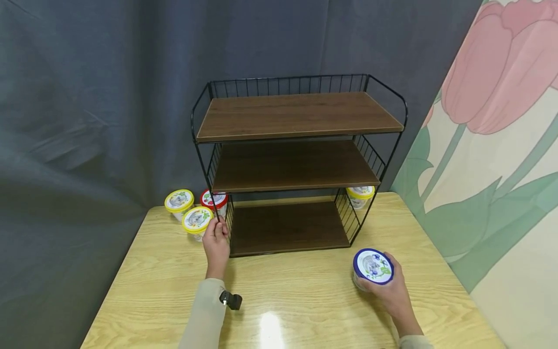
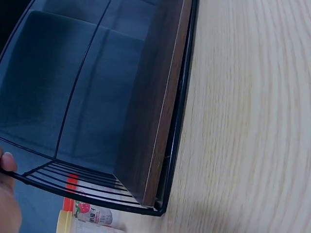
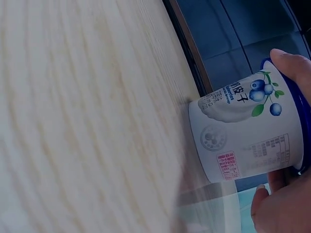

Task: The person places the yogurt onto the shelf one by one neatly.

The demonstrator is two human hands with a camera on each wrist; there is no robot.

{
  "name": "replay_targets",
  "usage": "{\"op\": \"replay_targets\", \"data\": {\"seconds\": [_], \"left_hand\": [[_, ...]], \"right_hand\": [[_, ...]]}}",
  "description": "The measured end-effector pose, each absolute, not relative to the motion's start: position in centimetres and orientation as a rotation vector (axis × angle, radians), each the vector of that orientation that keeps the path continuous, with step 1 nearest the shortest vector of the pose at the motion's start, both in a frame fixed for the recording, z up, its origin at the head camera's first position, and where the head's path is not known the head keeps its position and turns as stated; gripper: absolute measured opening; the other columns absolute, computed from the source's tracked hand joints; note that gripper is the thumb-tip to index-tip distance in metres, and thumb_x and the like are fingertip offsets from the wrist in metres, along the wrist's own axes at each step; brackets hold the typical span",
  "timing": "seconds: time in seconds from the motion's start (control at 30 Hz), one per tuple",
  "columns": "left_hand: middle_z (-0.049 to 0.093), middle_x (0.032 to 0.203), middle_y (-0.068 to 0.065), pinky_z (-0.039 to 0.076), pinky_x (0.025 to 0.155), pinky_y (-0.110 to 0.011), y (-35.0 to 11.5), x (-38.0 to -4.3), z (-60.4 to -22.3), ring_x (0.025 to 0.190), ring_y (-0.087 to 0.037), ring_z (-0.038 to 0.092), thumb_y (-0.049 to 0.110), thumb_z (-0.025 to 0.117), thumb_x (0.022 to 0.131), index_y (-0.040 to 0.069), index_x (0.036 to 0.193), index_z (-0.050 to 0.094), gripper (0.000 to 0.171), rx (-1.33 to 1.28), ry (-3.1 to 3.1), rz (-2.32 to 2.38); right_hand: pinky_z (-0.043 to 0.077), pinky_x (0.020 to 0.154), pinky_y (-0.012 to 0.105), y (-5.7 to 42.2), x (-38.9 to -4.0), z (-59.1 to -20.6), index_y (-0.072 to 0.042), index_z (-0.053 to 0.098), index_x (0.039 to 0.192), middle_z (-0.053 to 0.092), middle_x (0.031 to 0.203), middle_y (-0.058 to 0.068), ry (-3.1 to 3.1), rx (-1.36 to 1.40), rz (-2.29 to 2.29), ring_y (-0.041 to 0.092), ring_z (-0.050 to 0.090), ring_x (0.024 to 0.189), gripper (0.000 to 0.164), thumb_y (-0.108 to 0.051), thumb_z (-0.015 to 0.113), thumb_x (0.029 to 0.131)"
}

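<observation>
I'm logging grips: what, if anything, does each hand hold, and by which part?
The right hand holds the cup around its sides, near the blue lid. The left hand holds the black rack by its left front post.

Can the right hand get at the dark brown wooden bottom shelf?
Probably yes: the right hand grips a round white blue-lidded tub, but nothing visible blocks its way to the bottom shelf.

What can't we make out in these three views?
Head: back of the yellow-lidded tub on the right, hidden by the middle shelf.
Head: red-lidded tub, partly behind the rack.
Left wrist: left hand, cut off by the left edge.
Right wrist: blue-lidded tub, grey print too blurred to read.
</observation>
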State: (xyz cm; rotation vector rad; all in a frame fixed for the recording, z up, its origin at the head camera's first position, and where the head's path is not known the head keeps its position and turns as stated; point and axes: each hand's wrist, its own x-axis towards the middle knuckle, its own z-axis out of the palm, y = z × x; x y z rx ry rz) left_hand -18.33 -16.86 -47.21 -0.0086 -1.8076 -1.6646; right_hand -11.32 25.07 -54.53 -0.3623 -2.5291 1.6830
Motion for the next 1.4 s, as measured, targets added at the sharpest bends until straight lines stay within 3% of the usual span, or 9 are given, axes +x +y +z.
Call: {"op": "replay_targets", "data": {"seconds": [0.13, 0.3, 0.63, 0.73, 0.9, 0.93, 1.0, 1.13, 1.4], "left_hand": [[0.048, 0.072, -0.022, 0.04, 0.053, -0.011, -17.0, -18.4, -47.2, 0.06, -0.004, 0.047, -0.002, 0.044, 0.102, -0.022, 0.096, 0.053, 0.023, 0.01, -1.811, -1.677], [0.048, 0.072, -0.021, 0.041, 0.054, -0.012, -17.3, -18.7, -47.1, 0.061, -0.004, 0.048, -0.001, 0.044, 0.102, -0.02, 0.095, 0.053, 0.022, 0.007, -1.83, -1.683], [0.048, 0.072, -0.021, 0.04, 0.054, -0.011, -17.1, -19.1, -47.1, 0.061, -0.004, 0.047, 0.0, 0.044, 0.103, -0.022, 0.096, 0.052, 0.025, -0.024, -1.82, -1.701], [0.048, 0.073, -0.025, 0.039, 0.054, -0.011, -16.9, -19.3, -47.2, 0.061, -0.005, 0.047, 0.001, 0.044, 0.103, -0.02, 0.096, 0.053, 0.024, -0.029, -1.81, -1.709], [0.048, 0.073, -0.02, 0.04, 0.054, -0.011, -16.9, -19.1, -47.1, 0.061, -0.005, 0.047, 0.001, 0.044, 0.103, -0.02, 0.096, 0.052, 0.024, 0.01, -1.814, -1.715], [0.049, 0.073, -0.019, 0.04, 0.054, -0.011, -16.9, -19.0, -47.0, 0.061, -0.005, 0.047, 0.001, 0.044, 0.103, -0.021, 0.096, 0.052, 0.024, 0.018, -1.819, -1.712], [0.049, 0.073, -0.02, 0.04, 0.054, -0.012, -17.0, -18.8, -47.1, 0.061, -0.006, 0.047, 0.0, 0.043, 0.103, -0.021, 0.096, 0.052, 0.024, 0.029, -1.827, -1.715], [0.049, 0.073, -0.024, 0.041, 0.054, -0.012, -17.1, -18.7, -47.3, 0.061, -0.006, 0.048, -0.001, 0.043, 0.103, -0.022, 0.096, 0.052, 0.024, 0.028, -1.83, -1.711], [0.049, 0.072, -0.02, 0.041, 0.054, -0.012, -17.3, -18.8, -47.7, 0.061, -0.005, 0.048, -0.001, 0.044, 0.102, -0.02, 0.095, 0.053, 0.022, 0.018, -1.824, -1.695]], "right_hand": [[0.027, 0.11, 0.04, 25.0, -11.4, -54.6, -0.011, 0.009, 0.159, 0.028, 0.155, 0.027, -2.513, -0.358, 1.723, 0.037, 0.032, 0.138, 0.118, -0.01, 0.088, 0.072], [0.024, 0.115, 0.055, 24.9, -11.3, -55.1, -0.011, 0.008, 0.16, 0.028, 0.156, 0.026, -2.496, -0.373, 1.721, 0.038, 0.031, 0.139, 0.12, -0.009, 0.088, 0.071], [0.024, 0.116, 0.061, 24.5, -11.3, -54.9, -0.013, 0.011, 0.16, 0.03, 0.154, 0.028, -2.437, -0.375, 1.711, 0.041, 0.032, 0.139, 0.119, -0.011, 0.089, 0.07], [0.029, 0.116, 0.054, 24.2, -12.0, -53.3, -0.016, 0.016, 0.159, 0.032, 0.156, 0.022, -2.421, -0.353, 1.717, 0.036, 0.034, 0.138, 0.114, -0.011, 0.089, 0.071], [0.032, 0.116, 0.06, 22.9, -13.7, -47.5, -0.023, 0.016, 0.16, 0.028, 0.161, 0.014, -2.438, -0.176, 1.744, 0.038, 0.03, 0.144, 0.11, -0.017, 0.087, 0.076], [0.034, 0.116, 0.058, 22.6, -14.0, -46.2, -0.024, 0.016, 0.16, 0.027, 0.161, 0.014, -2.445, -0.127, 1.741, 0.038, 0.03, 0.144, 0.109, -0.018, 0.087, 0.077], [0.04, 0.114, 0.042, 22.0, -14.4, -43.8, -0.025, 0.019, 0.159, 0.03, 0.16, 0.011, -2.449, -0.038, 1.72, 0.034, 0.033, 0.142, 0.106, -0.018, 0.086, 0.078], [0.043, 0.095, 0.01, 21.1, -14.5, -40.1, -0.025, 0.025, 0.157, 0.034, 0.155, 0.012, -2.416, 0.104, 1.733, 0.021, 0.04, 0.133, 0.1, -0.011, 0.084, 0.078], [0.048, 0.088, 0.011, 20.3, -15.0, -35.5, -0.033, 0.027, 0.156, 0.034, 0.153, 0.013, -2.413, 0.206, 1.801, 0.025, 0.039, 0.131, 0.094, -0.011, 0.08, 0.082]]}}
